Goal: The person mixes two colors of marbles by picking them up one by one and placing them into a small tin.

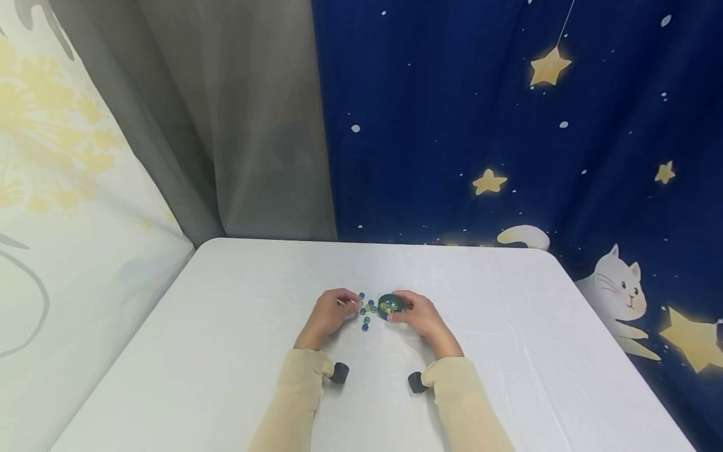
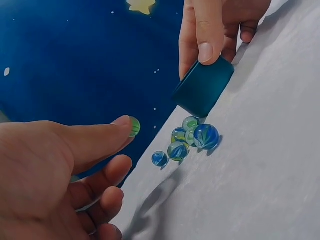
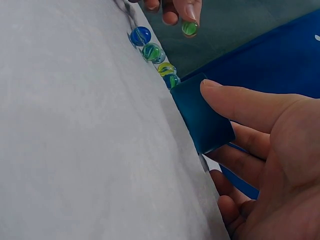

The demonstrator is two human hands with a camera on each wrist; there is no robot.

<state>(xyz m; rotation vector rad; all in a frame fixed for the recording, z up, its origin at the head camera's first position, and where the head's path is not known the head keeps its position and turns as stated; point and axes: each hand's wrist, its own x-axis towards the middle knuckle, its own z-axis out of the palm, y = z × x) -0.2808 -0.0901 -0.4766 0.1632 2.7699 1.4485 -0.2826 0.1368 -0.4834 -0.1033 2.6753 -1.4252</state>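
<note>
A green glass marble (image 2: 135,127) is pinched at the fingertips of my left hand (image 1: 331,311), held over the table to the left of the loose marbles. My right hand (image 1: 422,315) grips a short, round, dark teal cup (image 2: 206,87) by its sides, thumb on one side and fingers on the other. In the head view the cup's mouth faces up, and green and yellow marbles show inside it. Several loose blue, green and yellow marbles (image 3: 152,51) lie on the table between the hands, the closest of them right at the cup's side.
The white table (image 1: 226,301) spreads out around both hands. Behind it hang a grey curtain (image 1: 271,125) and a dark blue one (image 1: 418,125) with stars. Black wrist cameras (image 1: 339,373) sit at the cuffs of both sleeves.
</note>
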